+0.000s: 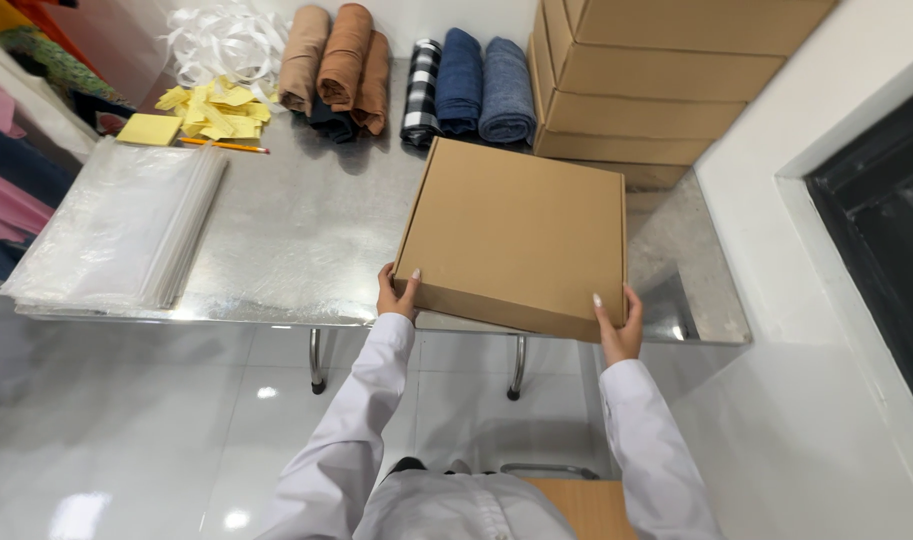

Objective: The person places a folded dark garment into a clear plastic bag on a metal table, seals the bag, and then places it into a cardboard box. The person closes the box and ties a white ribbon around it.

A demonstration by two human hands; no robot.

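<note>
View from above of a metal table (306, 230) set against a white wall (776, 330). A flat brown cardboard box (516, 235), closed, lies at the table's near edge, its near side overhanging the edge slightly. The left hand (394, 296) grips the box's near left corner — thumb on top, the other fingers hidden below. The right hand (618, 328) grips the near right corner in the same way, thumb up against the side. Both arms reach forward in white sleeves, elbows bent, wrists near level with the tabletop.

Open room: bare tabletop lies left of the box, between it and a stack of clear plastic bags (116, 230) at the table's left edge. Behind the box stand a stack of larger cardboard boxes (646, 80) — just beyond its far right corner — and rolled cloths in tan (338, 65), black-and-white check (421, 90) and blue (484, 85). Yellow paper slips (221, 108), a pencil (226, 146) and white ribbon (221, 40) lie at the far left. To the right, a narrow strip of table separates the box from the wall.
</note>
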